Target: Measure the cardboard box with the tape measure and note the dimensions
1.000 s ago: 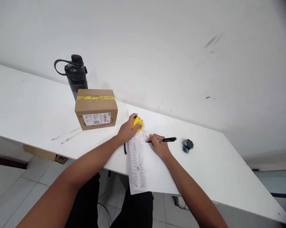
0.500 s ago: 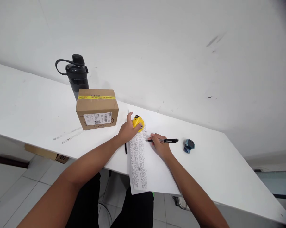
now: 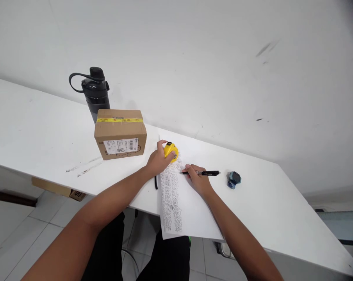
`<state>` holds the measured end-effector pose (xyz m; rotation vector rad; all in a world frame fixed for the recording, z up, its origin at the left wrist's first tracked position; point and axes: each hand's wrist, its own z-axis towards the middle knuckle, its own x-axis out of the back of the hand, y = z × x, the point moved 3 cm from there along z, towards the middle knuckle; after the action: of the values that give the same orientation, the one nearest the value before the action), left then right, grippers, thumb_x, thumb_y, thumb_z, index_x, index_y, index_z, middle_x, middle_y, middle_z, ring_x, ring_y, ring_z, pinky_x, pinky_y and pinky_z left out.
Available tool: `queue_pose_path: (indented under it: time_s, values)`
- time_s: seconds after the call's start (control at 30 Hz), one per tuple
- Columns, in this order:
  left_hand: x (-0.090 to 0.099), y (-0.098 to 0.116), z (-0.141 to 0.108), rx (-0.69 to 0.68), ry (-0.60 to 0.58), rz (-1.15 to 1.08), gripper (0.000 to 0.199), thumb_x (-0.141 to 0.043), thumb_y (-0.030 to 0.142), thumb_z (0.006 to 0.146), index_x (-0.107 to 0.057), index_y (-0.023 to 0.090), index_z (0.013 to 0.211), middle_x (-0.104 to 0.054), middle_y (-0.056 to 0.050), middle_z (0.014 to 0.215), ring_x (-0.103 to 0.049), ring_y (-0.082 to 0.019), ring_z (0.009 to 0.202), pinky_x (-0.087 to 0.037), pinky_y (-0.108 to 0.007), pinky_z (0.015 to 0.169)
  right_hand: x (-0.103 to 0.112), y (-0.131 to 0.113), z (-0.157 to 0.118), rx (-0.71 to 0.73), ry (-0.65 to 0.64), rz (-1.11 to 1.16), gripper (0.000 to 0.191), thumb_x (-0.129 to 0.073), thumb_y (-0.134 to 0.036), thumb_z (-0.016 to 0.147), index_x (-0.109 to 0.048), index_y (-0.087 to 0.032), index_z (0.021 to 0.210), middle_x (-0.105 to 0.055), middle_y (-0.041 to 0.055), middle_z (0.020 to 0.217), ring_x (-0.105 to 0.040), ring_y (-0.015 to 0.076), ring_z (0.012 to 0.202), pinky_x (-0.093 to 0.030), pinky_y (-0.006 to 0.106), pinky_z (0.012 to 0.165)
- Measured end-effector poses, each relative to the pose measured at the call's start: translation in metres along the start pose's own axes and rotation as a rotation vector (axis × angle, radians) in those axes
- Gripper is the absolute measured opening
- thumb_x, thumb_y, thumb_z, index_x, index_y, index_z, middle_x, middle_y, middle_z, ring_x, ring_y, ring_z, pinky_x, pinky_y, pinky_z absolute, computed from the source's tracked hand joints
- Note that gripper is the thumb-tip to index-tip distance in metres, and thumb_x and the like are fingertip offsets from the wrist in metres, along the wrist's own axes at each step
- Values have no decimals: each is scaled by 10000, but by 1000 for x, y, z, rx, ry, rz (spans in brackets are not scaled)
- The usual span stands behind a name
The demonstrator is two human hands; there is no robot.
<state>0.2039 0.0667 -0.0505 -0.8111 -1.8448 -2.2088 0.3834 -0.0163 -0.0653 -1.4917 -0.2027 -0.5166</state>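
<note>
My left hand point(image 3: 157, 160) is closed around a yellow tape measure point(image 3: 171, 151), which rests on the upper part of a white sheet of paper point(image 3: 195, 216). In my right hand point(image 3: 198, 179) is a black pen point(image 3: 210, 173), its tip close to the paper just right of the marks. Small dark scribbles run in columns down the sheet's left side. The paper's lower edge hangs past the front of the table. A thin black object point(image 3: 155, 182) lies beside the sheet, below my left wrist, and its kind is hard to make out.
A taped cardboard box point(image 3: 120, 134) with a label stands left of my hands. Behind it rises a dark water bottle point(image 3: 97, 93) with a loop handle. To the right lies a blue wristwatch point(image 3: 234, 179). A white wall point(image 3: 194, 70) borders the back of the white table point(image 3: 267, 207).
My left index finger has lowered slightly onto the tape measure. Otherwise both hands, the pen and the paper look almost the same, with a very small shift of the view.
</note>
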Motion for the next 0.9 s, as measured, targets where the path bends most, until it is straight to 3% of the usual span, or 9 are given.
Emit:
queue_pose_path:
  time_s: [0.6, 0.77, 0.9]
  values:
    - [0, 2, -2, -26, -36, 48, 620, -387, 578, 917, -234, 249, 1420, -643, -82, 1044, -644, -244, 814, -459, -352, 740, 1, -1, 0, 21, 8, -30, 536, -493, -654, 866, -715, -183, 738, -519, 2, 547, -453, 146, 522, -355, 291, 535]
    - [0, 2, -2, -25, -30, 42, 616, -390, 574, 916, -239, 249, 1417, -643, -79, 1044, -643, -238, 799, -461, -354, 736, 3, 1, -1, 30, 62, -37, 569, -427, -687, 882, -697, -187, 836, -470, -23, 519, -436, 146, 502, -349, 289, 524]
    - [0, 2, -2, -25, -35, 37, 613, -394, 568, 916, -241, 244, 1414, -644, -83, 1042, -646, -239, 801, -465, -361, 740, 6, 3, -1, 19, 212, -50, 490, -506, -676, 847, -626, -202, 863, -535, -22, 610, -470, 146, 553, -378, 285, 553]
